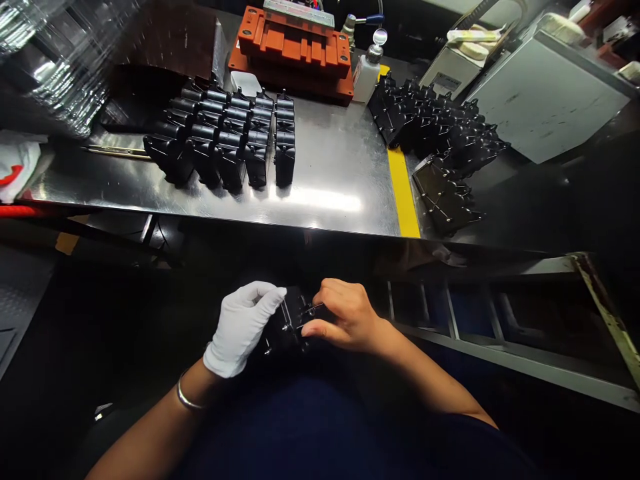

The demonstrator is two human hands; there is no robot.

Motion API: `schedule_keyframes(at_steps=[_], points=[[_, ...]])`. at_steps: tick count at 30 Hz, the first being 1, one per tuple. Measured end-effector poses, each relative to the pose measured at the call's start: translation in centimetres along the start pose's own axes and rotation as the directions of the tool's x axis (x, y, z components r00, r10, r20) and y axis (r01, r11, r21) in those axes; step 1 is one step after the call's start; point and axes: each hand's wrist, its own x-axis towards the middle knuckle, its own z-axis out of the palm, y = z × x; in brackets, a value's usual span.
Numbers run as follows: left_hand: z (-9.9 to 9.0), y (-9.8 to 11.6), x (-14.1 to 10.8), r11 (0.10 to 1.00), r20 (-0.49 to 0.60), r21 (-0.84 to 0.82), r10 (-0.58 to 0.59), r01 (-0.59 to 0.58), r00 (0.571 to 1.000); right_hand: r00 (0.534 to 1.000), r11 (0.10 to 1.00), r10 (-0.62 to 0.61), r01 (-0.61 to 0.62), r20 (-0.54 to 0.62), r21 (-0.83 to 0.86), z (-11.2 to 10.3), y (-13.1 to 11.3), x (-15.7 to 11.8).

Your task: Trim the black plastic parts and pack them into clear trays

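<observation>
A black plastic part (287,330) with thin metal pins is held in front of my body, below the bench edge. My left hand (243,327), in a white glove, grips its left side with thumb and fingers pinched at the top. My bare right hand (347,317) is at its right side, thumb and fingers bent round the edge near the pins. Whether a small piece is between the right fingertips is too dark to tell.
On the metal bench (335,160) stand rows of black parts (233,133) at left and more black parts (440,127) at right. Behind are an orange fixture (295,50), a white bottle (367,72) and a grey box (550,93). Yellow tape (403,193) crosses the bench.
</observation>
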Motion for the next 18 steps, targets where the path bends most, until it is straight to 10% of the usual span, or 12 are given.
schedule_keyframes(at_steps=[18], points=[[0.30, -0.37, 0.16, 0.994, -0.014, -0.062, -0.095, 0.094, 0.995, 0.992, 0.979, -0.054, 0.030, -0.111, -0.203, 0.52, -0.04, 0.32]])
